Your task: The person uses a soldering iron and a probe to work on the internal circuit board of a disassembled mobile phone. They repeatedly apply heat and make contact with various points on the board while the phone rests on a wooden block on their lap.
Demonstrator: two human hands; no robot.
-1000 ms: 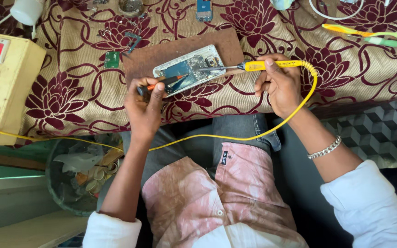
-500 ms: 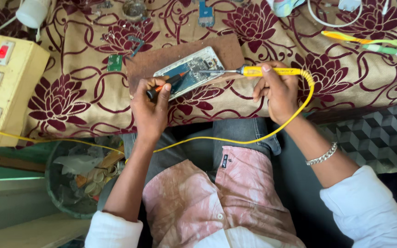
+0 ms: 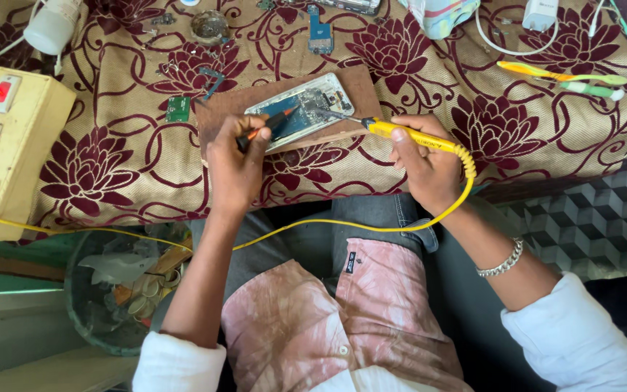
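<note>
Opened phone [image 3: 300, 109] on brown board [image 3: 361, 87]; right hand [image 3: 424, 163] grasps yellow soldering iron [image 3: 415, 138] (tip on phone), left hand [image 3: 235, 161] pinches tweezers [image 3: 266, 125].

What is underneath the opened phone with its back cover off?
The opened phone lies on a brown rectangular board, itself on the flowered maroon tablecloth. Whatever sits beneath that cloth is hidden.

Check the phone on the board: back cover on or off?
Off. The phone lies open on the brown board, its circuit board and metal shields exposed.
</note>
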